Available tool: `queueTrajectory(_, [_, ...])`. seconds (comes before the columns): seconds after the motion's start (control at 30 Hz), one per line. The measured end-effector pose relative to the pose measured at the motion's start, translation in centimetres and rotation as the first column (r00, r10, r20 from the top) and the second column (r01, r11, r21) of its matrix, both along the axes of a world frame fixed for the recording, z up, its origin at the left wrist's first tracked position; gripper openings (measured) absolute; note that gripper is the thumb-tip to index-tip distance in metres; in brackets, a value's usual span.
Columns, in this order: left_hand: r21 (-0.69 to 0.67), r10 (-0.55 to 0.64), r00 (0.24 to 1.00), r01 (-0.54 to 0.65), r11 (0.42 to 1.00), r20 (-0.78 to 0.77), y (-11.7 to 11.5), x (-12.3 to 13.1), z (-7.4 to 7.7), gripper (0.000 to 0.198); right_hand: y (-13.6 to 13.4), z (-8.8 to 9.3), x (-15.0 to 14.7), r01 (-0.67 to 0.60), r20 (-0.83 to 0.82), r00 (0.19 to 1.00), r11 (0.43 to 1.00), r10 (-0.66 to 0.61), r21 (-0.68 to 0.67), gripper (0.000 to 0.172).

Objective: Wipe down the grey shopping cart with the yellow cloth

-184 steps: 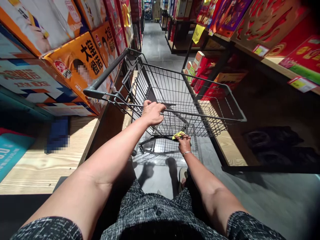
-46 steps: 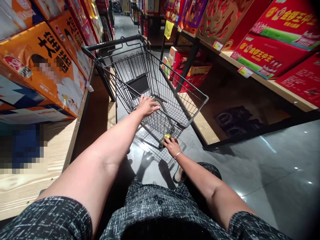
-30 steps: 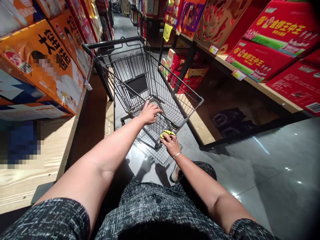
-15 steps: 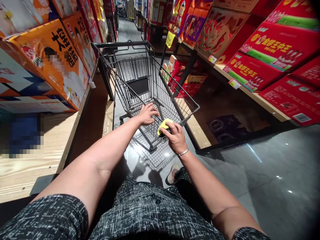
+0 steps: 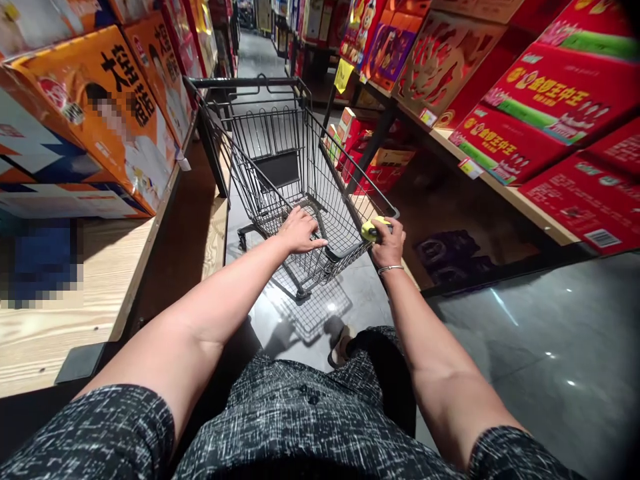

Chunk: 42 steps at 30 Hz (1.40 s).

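Between two rows of shelves [image 5: 107, 267], as the head view has it, a dark wire shopping cart [image 5: 281, 171] stands with its near end toward me and its handle [image 5: 245, 82] at the far end. I have a yellow cloth [image 5: 371, 229] pinched between the thumb and fingers of my right hand [image 5: 389, 243], up at the near right corner of the top rim [image 5: 345, 254]. From this angle the cloth looks laid against the rim, though my fingers hide just where it touches. My left hand [image 5: 300, 231] lies palm down over the left side of the cart, fingers loosely spread, thumb reaching toward the near rim; I cannot tell how hard it presses. On my left an orange box [image 5: 113, 113] stands in a stack; on my right are red boxes [image 5: 543, 87], well apart from the cloth.

I would call the step in hand working the cloth on this corner of the rim. As I judge it, the next move calls for a light, even pinch, so the cloth can follow the bend, with my left hand bracing the cart, since its wheels [image 5: 302, 292] could let it roll.
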<state>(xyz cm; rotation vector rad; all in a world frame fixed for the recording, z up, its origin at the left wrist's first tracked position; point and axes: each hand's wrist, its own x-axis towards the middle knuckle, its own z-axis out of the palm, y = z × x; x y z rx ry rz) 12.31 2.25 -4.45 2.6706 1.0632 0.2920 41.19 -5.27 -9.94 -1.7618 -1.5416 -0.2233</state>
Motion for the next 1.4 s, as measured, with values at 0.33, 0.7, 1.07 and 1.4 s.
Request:
queueTrajectory(0.33, [-0.068,-0.067,0.993,0.073,0.995,0.098,2.0,-1.0,-1.4,0.034,-7.7,-4.6,-11.1,-0.224,0.060,0.974,0.957,0.217,0.186,0.050])
queueTrajectory(0.7, [-0.053,-0.030,0.996,0.034,0.998,0.085,2.0,-1.2,-1.3,0.032,-7.4,-7.6,-12.7,-0.175,0.270,0.956,0.960,0.113,0.220,0.052])
queueTrajectory(1.07, [-0.091,-0.001,1.000,0.000,0.996,-0.008,1.8,-1.0,-0.5,0.033,-10.2,-16.9,-12.5,-0.197,0.256,0.937,0.965,0.236,-0.171,0.062])
queueTrajectory(1.4, [-0.085,0.078,0.994,-0.084,0.993,-0.073,1.2,-0.6,0.4,0.052,-9.4,-15.7,-10.2,-0.366,0.159,0.897,0.894,0.413,-0.258,0.050])
